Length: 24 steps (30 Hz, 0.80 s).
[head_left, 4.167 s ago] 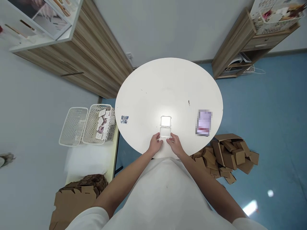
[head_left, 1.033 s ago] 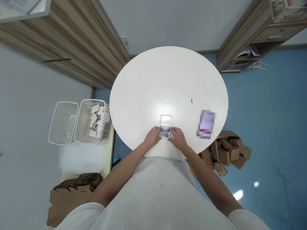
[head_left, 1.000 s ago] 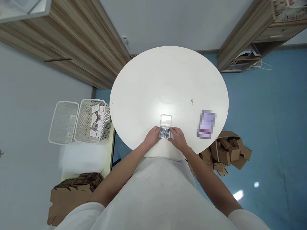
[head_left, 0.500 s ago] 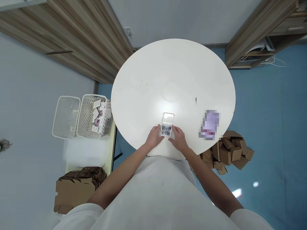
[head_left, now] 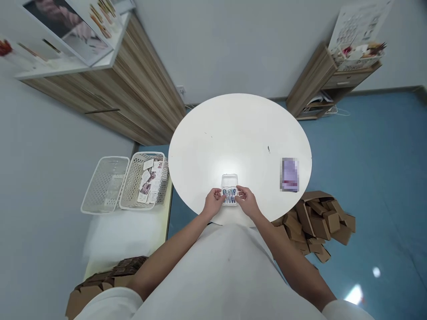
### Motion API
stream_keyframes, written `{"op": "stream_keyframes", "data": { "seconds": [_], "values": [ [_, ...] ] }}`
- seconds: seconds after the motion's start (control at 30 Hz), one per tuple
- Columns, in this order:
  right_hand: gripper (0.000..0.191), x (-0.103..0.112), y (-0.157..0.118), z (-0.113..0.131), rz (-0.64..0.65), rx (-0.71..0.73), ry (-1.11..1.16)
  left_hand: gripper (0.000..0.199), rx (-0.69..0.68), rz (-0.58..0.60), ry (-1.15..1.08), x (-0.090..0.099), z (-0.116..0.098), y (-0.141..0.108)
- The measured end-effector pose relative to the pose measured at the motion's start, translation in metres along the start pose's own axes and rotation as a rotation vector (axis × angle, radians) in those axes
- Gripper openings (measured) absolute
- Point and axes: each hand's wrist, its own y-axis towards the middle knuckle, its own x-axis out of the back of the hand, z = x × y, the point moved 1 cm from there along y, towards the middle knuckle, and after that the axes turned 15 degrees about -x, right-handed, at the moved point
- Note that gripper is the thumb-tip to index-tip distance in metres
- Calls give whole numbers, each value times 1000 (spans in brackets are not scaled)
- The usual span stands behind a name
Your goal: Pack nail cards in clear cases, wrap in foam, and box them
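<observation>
A small clear plastic case (head_left: 230,203) lies near the front edge of the white round table (head_left: 240,129). Its lid (head_left: 229,180) is hinged up and tipped back, away from me. Inside sit two rows of shiny blue-purple press-on nails (head_left: 229,193). My left hand (head_left: 212,202) grips the case's left side, its thumb reaching over the rim at the nails. On the opposite side my right hand (head_left: 248,202) holds it the same way, fingers behind and thumb in front. Whether the thumbs touch the nails I cannot tell.
A blurred-out purple item (head_left: 289,174) lies at the table's right. Left of the table stand two white baskets (head_left: 159,153), one with printed cards, above stacked flat cardboard (head_left: 93,289). Small brown boxes (head_left: 320,222) pile up on the floor at right. Wooden cabinets (head_left: 147,89) flank the back.
My view has tilted up, showing more of the cabinets and wall. Both thumbs have moved from the case's front corners up over its rim beside the nails.
</observation>
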Motion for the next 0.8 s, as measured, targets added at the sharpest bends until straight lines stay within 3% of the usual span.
{"op": "stream_keyframes", "data": {
  "seconds": [0.13,0.37,0.57,0.7,0.8],
  "values": [
    [41,-22,-23,9,-26,64,96,31,-69,-13,-63,25,-9,-8],
    [40,-42,-59,19,-57,64,268,32,-23,181,-329,61,-22,-29],
    [47,-54,-70,17,-76,36,408,29,-49,230,-438,81,-25,-41],
    [47,-57,-70,23,62,-83,461,29,-65,285,-452,88,-27,-45],
    [44,-57,-72,29,116,-94,452,29,-52,318,-478,90,-27,-48]
  ]
}}
